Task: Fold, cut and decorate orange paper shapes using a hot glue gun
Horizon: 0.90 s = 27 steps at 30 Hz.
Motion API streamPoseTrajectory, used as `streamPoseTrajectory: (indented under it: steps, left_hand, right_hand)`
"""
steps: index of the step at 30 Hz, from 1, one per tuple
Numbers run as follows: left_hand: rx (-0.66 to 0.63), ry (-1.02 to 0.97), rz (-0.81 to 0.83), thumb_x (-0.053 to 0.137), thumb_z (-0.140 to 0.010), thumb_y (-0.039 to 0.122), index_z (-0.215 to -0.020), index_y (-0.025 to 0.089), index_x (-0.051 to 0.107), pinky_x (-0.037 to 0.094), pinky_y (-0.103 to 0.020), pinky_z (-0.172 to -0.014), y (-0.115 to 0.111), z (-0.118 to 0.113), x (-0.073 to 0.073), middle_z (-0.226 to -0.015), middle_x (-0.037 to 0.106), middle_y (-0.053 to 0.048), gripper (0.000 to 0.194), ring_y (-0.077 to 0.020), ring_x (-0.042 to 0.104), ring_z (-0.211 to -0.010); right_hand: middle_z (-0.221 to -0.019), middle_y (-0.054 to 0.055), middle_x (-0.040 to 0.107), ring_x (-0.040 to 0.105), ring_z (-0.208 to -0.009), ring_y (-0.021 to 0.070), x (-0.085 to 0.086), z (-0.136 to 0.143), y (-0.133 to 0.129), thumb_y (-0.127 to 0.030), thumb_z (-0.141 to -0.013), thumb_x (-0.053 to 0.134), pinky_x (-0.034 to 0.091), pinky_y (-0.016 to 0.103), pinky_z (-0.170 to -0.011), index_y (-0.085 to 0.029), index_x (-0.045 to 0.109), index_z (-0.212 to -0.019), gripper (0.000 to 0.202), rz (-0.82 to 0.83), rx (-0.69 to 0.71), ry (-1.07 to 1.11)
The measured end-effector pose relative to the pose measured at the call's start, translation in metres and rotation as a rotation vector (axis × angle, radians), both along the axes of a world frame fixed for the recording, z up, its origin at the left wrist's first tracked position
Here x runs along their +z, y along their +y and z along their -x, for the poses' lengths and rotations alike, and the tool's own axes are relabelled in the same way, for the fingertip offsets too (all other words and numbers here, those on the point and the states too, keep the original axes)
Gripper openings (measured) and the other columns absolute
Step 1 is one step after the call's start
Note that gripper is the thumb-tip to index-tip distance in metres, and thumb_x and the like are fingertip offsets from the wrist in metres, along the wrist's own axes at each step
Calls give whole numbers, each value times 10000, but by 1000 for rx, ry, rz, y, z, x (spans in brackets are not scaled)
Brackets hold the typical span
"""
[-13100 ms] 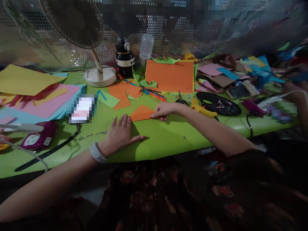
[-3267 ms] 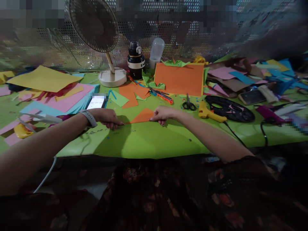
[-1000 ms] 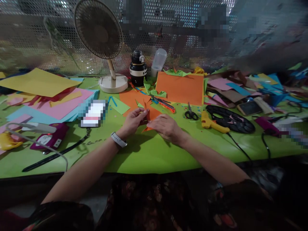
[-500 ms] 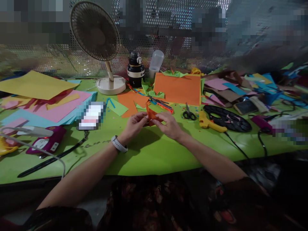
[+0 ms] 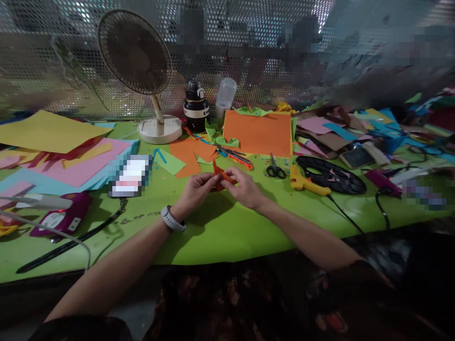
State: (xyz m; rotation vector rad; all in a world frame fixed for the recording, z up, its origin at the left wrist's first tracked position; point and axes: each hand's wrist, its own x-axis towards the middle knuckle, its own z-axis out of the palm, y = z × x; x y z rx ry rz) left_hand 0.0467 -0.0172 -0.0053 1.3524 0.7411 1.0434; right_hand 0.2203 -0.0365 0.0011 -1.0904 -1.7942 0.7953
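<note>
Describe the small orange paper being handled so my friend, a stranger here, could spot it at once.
Find the green table, then the left hand and right hand meeting over it, in front of the big orange rectangle. The small orange paper is pinched between them. Unlike the other orange pieces, it is held and folded, one point jutting up.

Bare green tabletop leaves room on the near side of the grip on the folded paper, while a cutter obstructs beyond, scissors and a glue gun right, a phone left.
</note>
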Motion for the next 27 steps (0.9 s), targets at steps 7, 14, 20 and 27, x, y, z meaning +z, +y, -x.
streamPoseTrajectory:
  steps: [7, 14, 20, 27]
  left_hand:
    - [24, 11, 32, 759, -756, 519, -783, 168, 769, 573, -278, -709, -3, 0, 3, -776, 741, -52, 352, -135, 664, -685]
    - [9, -6, 45, 750, -757, 540, -795, 159, 763, 580, -288, -719, -2, -2, 0, -767, 731, -58, 384, -141, 668, -691]
    - [18, 7, -12, 726, -786, 527, -803, 165, 763, 582, -279, -690, -4, -2, 2, -774, 733, -54, 365, -136, 659, -671]
    - [34, -29, 26, 760, -750, 531, -893, 183, 775, 593, -297, -711, -5, -4, 2, -855, 760, -64, 377, -165, 698, -732]
  right_hand:
    - [-899, 55, 697, 717, -805, 197, 0, 1, 0, -356, -913, 607, 591, 349, -718, -197, 576, -952, 166, 9, 25, 49]
    - [-925, 60, 707, 713, -824, 202, 0, 0, 0, -348, -911, 605, 577, 356, -743, -197, 588, -964, 161, 21, 15, 23]
    - [-873, 49, 712, 719, -795, 199, 1, 1, -1, -340, -900, 613, 577, 347, -725, -195, 583, -961, 161, 61, 32, 78]
    - [-854, 34, 720, 722, -774, 193, -2, 1, 0, -342, -892, 616, 580, 336, -715, -206, 577, -958, 156, 116, 36, 114]
